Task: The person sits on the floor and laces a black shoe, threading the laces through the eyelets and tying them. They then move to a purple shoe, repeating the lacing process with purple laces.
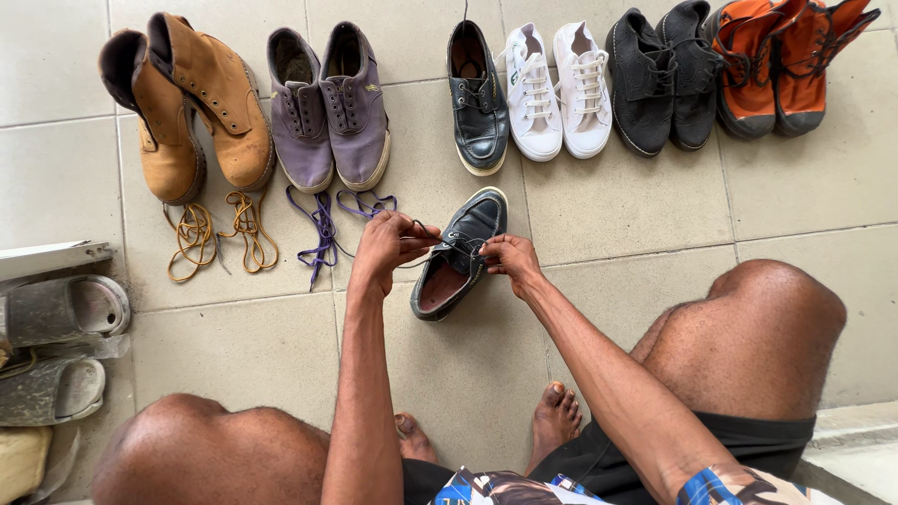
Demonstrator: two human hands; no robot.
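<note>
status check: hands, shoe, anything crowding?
Left hand and right hand both pinch the lace over black shoe. Shoe tilted on tile floor. Purple laces lie just left, apart.

- A home entrance or porch, by the look of it.
- Pale tiled floor (617, 201) with grout lines.
- Household footwear in a row at twelve o'clock: tan boots (187, 108), white sneakers (558, 89).
- Worn slippers (58, 346) at nine o'clock.

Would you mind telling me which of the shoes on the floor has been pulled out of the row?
The black leather shoe between the left hand and right hand. It lies apart, below the row; its mate stands lined up with the others.
</note>
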